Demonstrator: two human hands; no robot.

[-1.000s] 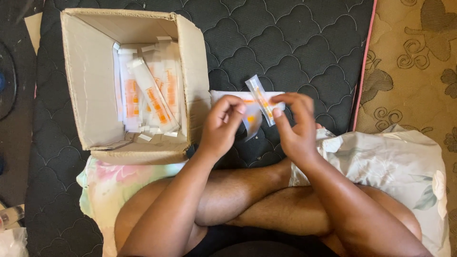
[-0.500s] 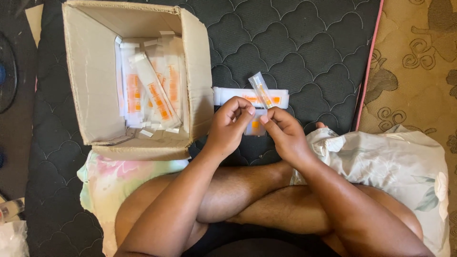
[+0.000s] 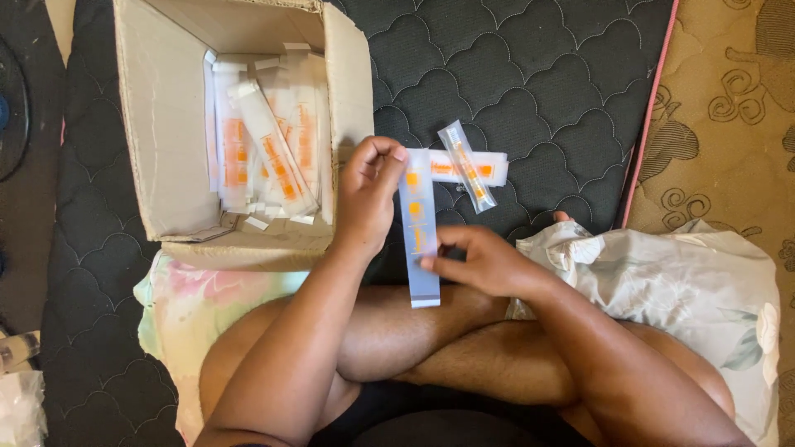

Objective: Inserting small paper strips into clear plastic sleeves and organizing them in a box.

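My left hand (image 3: 368, 199) pinches the top of a long, narrow white packet with orange marks (image 3: 419, 228), held upright over my crossed legs. My right hand (image 3: 489, 263) grips the same packet lower down with its fingertips. Just beyond the hands, a small clear sachet with orange content (image 3: 467, 165) lies across another white and orange packet (image 3: 472, 168) on the dark quilted mat. An open cardboard box (image 3: 166, 149) to the left holds several more white and orange packets (image 3: 273, 153).
A dark quilted mat (image 3: 530, 74) covers the floor ahead. A floral pillow (image 3: 696, 290) lies at the right and a pale floral cloth (image 3: 195, 302) at the left under my knee. A patterned tan carpet (image 3: 737, 116) runs along the right edge.
The hands held the small clear sachet together earlier. It now lies on the flat packet on the mat, and both hands hold a long white packet upright.
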